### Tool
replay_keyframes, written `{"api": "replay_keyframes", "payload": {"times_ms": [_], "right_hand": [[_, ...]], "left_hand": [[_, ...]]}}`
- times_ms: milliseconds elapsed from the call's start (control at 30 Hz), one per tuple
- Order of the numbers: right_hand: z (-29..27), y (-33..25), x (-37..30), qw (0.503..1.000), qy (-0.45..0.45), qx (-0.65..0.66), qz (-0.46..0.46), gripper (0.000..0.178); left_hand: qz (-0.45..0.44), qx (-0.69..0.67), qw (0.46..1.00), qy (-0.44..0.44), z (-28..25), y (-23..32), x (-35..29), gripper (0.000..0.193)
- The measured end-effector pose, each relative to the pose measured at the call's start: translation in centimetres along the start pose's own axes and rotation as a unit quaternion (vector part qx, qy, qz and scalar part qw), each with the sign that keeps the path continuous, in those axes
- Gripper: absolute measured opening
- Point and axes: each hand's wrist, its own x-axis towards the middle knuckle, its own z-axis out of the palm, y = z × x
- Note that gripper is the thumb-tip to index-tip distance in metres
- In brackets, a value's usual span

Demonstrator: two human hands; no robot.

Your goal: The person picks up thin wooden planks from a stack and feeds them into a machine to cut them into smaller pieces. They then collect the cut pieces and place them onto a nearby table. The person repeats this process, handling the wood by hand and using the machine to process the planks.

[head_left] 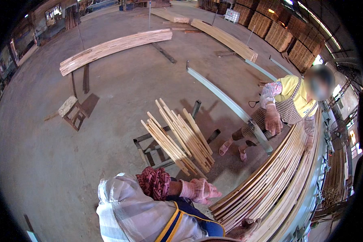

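Observation:
My left hand (199, 190), in a pink knit glove, is held out over the floor beside the near end of a long row of wooden strips (266, 177). Its fingers are stretched out and hold nothing. At the lower edge my gloved right hand (246, 229) rests on the near part of those strips, its fingers partly visible and apart. The strips lie side by side on a long pale metal bench (310, 193). Left of them, a smaller bunch of loose wooden strips (181, 135) lies across a dark metal stand (143, 151).
A co-worker (292, 97) in a yellow shirt and checked apron stands across, one gloved hand on the strips. A pale metal rail (222, 94) runs near them. Behind are a wooden stool (70, 108), long timber stacks (117, 48) and tall brown bundles (278, 36).

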Motion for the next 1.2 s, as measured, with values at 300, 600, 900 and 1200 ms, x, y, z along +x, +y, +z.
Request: {"api": "replay_keyframes", "payload": {"times_ms": [300,600,900,1200], "right_hand": [[-0.6,0.1,-2.5,0.995,0.091,0.016,0.043,0.037],[-0.8,-6.7,-9.3,0.954,0.291,0.034,0.064,0.044],[-12.7,-8.6,-34.2,0.637,0.760,-0.107,-0.072,0.053],[-4.3,-29.3,-67.1,0.081,0.929,-0.036,-0.359,0.032]], "left_hand": [[0.161,-0.062,0.964,0.204,3.8,-2.8,-0.5,0.054],[0.269,-0.162,0.947,0.073,-2.0,4.6,4.2,0.036],[0.456,0.008,0.853,-0.252,-4.6,12.8,13.1,0.050],[0.728,-0.098,0.638,-0.233,4.5,24.7,4.4,0.065]]}}
